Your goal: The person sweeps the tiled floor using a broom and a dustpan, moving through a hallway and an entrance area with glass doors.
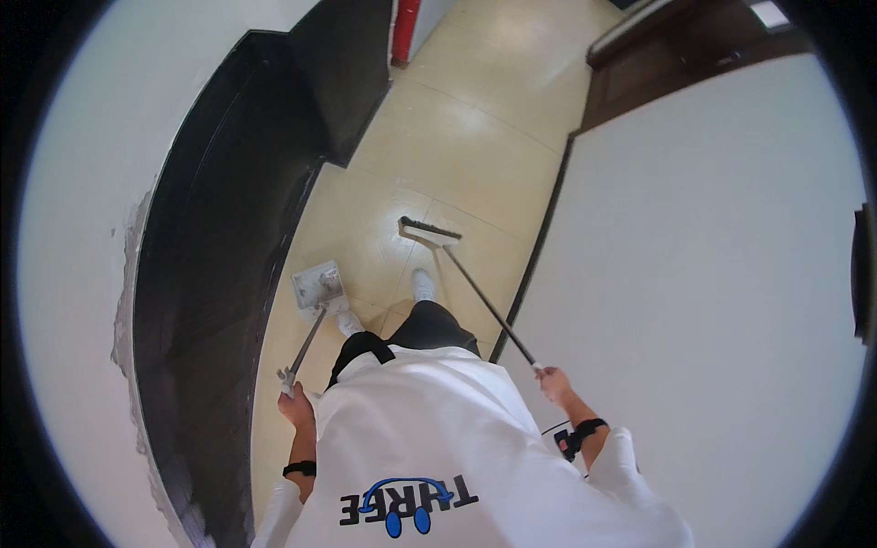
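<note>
My left hand (297, 407) is closed around the top of the handle of a long-handled dustpan (319, 284). The pan lies on the tiled floor at the left, beside one white shoe, with grey debris or dirt inside. On the right, my right hand (553, 384) grips the end of a long dark broom handle. The broom head (430, 231), pale with dark bristles, is on the floor ahead of my feet, apart from the dustpan.
Beige floor tiles (479, 157) run ahead between a black wall base (226, 226) at left and a white wall (699, 246) with dark skirting at right. A red-edged panel (405, 31) and dark brown woodwork (658, 75) stand farther ahead.
</note>
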The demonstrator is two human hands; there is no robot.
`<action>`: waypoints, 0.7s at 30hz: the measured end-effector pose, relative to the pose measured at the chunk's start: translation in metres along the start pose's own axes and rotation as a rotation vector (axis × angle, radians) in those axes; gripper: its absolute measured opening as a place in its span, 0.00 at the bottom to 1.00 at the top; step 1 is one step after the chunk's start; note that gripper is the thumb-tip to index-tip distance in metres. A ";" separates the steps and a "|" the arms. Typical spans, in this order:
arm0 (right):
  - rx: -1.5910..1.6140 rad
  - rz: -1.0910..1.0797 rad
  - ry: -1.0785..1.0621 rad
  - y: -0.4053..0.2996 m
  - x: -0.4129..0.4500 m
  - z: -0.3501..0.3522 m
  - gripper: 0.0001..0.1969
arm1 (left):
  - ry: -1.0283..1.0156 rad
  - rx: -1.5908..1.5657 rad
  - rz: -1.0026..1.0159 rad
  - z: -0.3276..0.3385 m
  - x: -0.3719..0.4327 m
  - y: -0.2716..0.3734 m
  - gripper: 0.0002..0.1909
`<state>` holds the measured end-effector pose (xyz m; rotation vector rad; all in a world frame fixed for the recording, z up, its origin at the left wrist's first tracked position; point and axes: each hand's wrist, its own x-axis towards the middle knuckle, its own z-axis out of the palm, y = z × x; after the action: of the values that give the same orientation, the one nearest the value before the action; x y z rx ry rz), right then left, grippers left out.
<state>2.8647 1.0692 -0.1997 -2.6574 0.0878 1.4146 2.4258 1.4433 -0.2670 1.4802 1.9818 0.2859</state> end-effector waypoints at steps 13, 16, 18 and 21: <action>0.981 0.412 -0.438 0.006 -0.157 0.120 0.12 | -0.264 -0.084 0.371 -0.050 0.094 0.023 0.14; 1.169 0.452 -0.585 0.003 -0.168 0.124 0.11 | -0.300 0.040 0.296 -0.053 0.100 0.034 0.13; 1.246 0.473 -0.649 -0.005 -0.170 0.131 0.10 | -0.293 -0.010 0.365 -0.056 0.103 0.042 0.12; 1.291 0.251 -0.781 -0.021 -0.168 0.136 0.10 | -0.336 -0.055 0.335 -0.064 0.099 0.053 0.11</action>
<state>2.6618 1.1071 -0.1337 -1.0284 0.8925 1.5351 2.4121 1.5653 -0.2254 1.6979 1.4521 0.2134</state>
